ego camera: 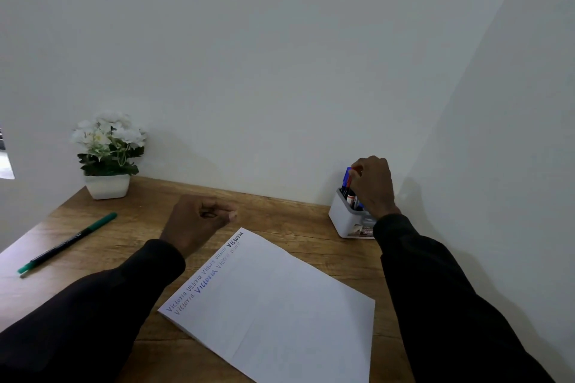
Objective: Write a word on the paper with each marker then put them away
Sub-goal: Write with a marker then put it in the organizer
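Right hand [373, 185]: fingers pinch a slim red marker [349, 182], white plastic holder [340, 221] just below them. Left hand [194, 222]: fingers clenched, empty, beside the white paper sheet [280, 305].

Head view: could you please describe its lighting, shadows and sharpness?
Head view: dim, even light without glare; the right hand, gripping a marker in the holder, throws a soft shadow on the wall; the writing on the paper is legible, the flowers slightly soft.

One paper [280, 305], plant [109, 146], holder [340, 222] and loose marker [67, 242]; perhaps three stowed markers [351, 196].
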`<state>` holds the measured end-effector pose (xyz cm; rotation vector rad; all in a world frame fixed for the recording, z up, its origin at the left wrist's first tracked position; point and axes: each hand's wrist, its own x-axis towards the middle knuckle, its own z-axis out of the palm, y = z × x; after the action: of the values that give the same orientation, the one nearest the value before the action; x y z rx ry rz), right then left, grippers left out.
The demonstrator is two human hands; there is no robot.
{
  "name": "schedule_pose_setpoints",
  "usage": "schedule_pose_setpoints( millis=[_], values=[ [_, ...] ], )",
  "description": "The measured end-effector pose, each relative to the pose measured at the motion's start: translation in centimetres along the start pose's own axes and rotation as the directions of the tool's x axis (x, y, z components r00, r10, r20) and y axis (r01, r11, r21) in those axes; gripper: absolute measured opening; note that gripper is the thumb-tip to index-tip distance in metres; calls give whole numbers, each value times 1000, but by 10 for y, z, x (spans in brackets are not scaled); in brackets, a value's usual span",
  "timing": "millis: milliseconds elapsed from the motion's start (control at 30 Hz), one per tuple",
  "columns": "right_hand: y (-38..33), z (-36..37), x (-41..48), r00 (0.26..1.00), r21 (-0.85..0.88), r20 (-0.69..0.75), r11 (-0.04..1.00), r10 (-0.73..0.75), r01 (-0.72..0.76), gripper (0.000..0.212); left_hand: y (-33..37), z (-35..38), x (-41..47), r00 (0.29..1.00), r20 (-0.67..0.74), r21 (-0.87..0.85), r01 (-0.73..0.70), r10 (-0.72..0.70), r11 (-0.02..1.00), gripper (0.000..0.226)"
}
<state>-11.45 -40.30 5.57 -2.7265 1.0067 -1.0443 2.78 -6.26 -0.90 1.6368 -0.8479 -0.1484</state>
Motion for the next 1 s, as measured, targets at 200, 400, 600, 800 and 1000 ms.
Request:
schedule_pose_setpoints(
  millis=[200, 400, 600, 800, 1000],
  values=[
    [1, -4, 2, 989, 96, 66, 985, 135, -141, 19, -1, -2, 0, 1000, 9, 30, 2, -2, 1000, 15],
    [10, -10, 8, 991, 39, 120, 997, 61, -66, 25, 2, -5, -3, 1000, -7, 6, 19, -19, 1000, 14],
    [24, -9, 5, 982, 101, 166, 989, 92, -110, 69, 7, -11, -9, 1000, -16, 11, 26, -26, 1000, 12],
    [4, -20, -9, 996, 176, -42, 982, 78, -70, 43, 10, -22, -13, 1000, -20, 45, 5, -5, 999, 12],
    [-27, -30, -27, 992, 333, -93, 942, 80, -44, 23, 10, -28, -18, 999, -33, 29, 14, -13, 999, 11]
  ],
)
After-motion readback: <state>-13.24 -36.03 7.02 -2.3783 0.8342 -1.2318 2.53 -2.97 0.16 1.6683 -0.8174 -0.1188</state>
